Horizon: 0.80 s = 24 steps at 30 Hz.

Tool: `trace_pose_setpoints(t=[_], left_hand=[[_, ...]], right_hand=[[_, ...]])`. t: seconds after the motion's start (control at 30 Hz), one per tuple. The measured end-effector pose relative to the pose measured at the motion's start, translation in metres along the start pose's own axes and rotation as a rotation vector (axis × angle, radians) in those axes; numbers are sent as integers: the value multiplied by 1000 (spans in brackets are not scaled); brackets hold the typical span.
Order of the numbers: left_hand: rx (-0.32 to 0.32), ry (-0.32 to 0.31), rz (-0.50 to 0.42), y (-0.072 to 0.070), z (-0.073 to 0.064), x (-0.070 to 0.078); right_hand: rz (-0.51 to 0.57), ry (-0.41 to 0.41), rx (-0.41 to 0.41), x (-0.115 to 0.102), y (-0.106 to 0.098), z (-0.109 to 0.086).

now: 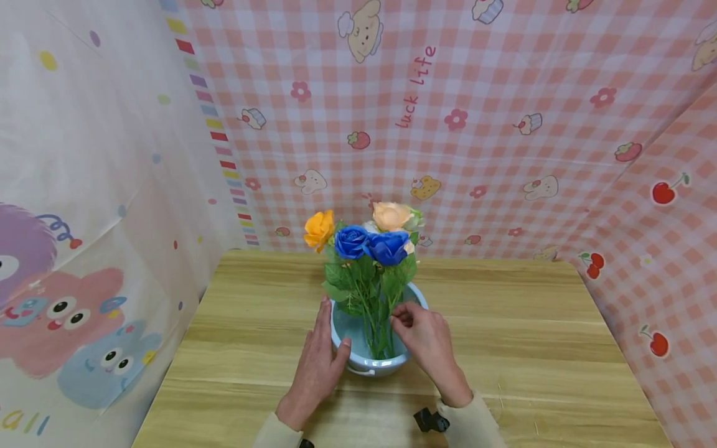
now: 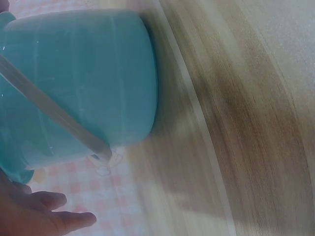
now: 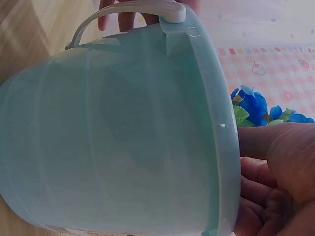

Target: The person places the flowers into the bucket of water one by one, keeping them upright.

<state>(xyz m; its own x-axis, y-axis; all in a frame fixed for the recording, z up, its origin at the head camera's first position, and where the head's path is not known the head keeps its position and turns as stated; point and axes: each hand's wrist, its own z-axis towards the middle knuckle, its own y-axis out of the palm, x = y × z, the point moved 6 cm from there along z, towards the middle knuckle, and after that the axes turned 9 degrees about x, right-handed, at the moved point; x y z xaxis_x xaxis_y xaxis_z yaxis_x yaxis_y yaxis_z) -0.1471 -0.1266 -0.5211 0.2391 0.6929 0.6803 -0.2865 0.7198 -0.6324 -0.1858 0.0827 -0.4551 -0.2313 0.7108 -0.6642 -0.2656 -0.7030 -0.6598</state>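
Observation:
A light blue bucket [image 1: 370,364] stands upright on the table, holding a bunch of long-stemmed flowers. Two blue roses [image 1: 351,241] face front, an orange flower [image 1: 319,230] leans out left, and a peach rose [image 1: 391,215] rises behind. My left hand [image 1: 319,367] rests along the bucket's left rim with fingers extended and thumb apart. My right hand [image 1: 428,339] reaches over the right rim, thumb and forefinger pinching a green stem [image 1: 389,333] among the others. In the right wrist view its remaining fingers curl inside the rim, and the bucket wall hides the stems.
The bucket's pale handle [image 2: 54,108] hangs down against its side. A wooden table [image 1: 521,336] lies beneath, with thin pale scraps [image 1: 536,427] near its front right. A pink checked cloth [image 1: 448,81] hangs behind, and a white cartoon cloth [image 1: 112,186] on the left.

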Motion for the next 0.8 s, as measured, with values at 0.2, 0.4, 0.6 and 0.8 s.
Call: trace_pose_setpoints(t=[0.2, 0.4, 0.6, 0.8], left_hand=[[-16, -5, 21, -2, 0, 1], [-36, -4, 75, -4, 4, 2], [-20, 8, 102, -11, 7, 2], [75, 25, 83, -24, 9, 0]], right_hand=[[-2, -12, -25, -2, -3, -3], [117, -33, 42, 0, -12, -13], [326, -36, 100, 8, -20, -22], [376, -11, 140, 17, -30, -28]])
